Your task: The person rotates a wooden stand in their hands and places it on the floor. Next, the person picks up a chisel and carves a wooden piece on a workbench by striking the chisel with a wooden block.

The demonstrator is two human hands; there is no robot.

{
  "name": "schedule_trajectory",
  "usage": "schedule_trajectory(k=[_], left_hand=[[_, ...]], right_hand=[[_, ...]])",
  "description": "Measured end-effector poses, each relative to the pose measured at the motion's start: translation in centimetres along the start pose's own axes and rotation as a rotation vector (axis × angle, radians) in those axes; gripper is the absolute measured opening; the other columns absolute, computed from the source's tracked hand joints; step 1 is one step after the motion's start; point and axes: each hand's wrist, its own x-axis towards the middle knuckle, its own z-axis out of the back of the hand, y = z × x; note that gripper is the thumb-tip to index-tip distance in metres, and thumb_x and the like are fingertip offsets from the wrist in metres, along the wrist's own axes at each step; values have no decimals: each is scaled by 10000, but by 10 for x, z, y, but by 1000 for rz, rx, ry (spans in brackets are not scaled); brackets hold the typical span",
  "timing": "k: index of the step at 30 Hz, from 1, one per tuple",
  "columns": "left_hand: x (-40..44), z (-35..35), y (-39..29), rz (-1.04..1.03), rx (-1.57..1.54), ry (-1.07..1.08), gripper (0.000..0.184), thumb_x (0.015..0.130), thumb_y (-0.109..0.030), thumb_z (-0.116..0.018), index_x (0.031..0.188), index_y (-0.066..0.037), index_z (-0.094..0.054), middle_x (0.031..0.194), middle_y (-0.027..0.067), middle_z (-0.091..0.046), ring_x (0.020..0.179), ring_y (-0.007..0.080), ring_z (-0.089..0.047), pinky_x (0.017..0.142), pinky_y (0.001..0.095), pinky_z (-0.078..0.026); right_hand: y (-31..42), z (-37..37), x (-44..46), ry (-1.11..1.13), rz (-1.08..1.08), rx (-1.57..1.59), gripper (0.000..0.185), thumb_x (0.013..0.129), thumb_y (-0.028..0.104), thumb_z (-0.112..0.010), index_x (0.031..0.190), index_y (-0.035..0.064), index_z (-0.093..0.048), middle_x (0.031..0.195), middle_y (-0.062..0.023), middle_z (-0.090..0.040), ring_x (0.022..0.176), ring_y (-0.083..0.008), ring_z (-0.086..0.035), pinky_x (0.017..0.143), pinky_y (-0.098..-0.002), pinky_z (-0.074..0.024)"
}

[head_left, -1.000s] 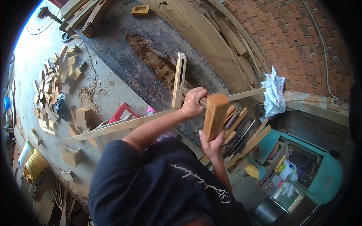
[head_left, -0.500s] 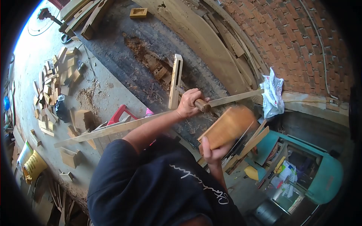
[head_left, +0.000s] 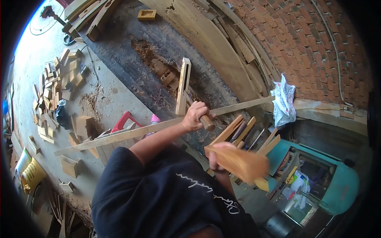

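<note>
My left hand (head_left: 196, 116) is wrapped round the round wooden handle of a chisel (head_left: 207, 123). The chisel's shaft points away from me toward a pale wooden bar with a long slot (head_left: 183, 85); where its tip meets the wood I cannot make out. In my right hand (head_left: 215, 159) is a block-shaped orange-brown wooden mallet (head_left: 242, 162), blurred by motion and lower than the chisel's butt. A long thin wooden strip (head_left: 246, 104) runs crosswise by my left hand and forearm.
The dark workbench (head_left: 119, 47) has wood shavings (head_left: 152, 59) in its middle. Tools stand in a wooden holder (head_left: 226, 131) beside the mallet. A white plastic bag (head_left: 283, 101) hangs by the brick wall (head_left: 313, 51). A green machine (head_left: 341, 186) stands right; wood offcuts (head_left: 51, 93) cover the floor left.
The mallet has swung down and toward me, away from the chisel, uncovering the tools in the holder. My left hand keeps its grip on the chisel, only slightly shifted.
</note>
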Motion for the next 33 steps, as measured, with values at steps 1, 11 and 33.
schedule_trajectory(k=[1,11,33], left_hand=[[-2,2,2,-22,3,19,268,754,-193,-736,696,-91,-496,679,71,-471,650,270,-486,612,368,-347],[-3,5,2,-19,-7,-15,284,739,-185,-756,685,-97,-492,685,57,-471,649,266,-478,620,355,-331],[-1,28,9,-8,-71,123,304,783,-221,-733,692,-91,-473,706,80,-476,691,279,-491,647,378,-364]], right_hand=[[-7,-9,-9,58,-217,-11,466,716,153,-734,1053,-27,-468,875,-156,-547,789,-271,-581,730,-335,-467],[-13,-7,-39,110,-90,-41,556,719,205,-723,1126,-51,-444,1006,-174,-542,899,-297,-560,806,-384,-467],[-26,-35,-30,-184,-327,258,756,747,154,-671,1319,-88,-238,1215,-197,-400,1103,-287,-440,938,-430,-392]])
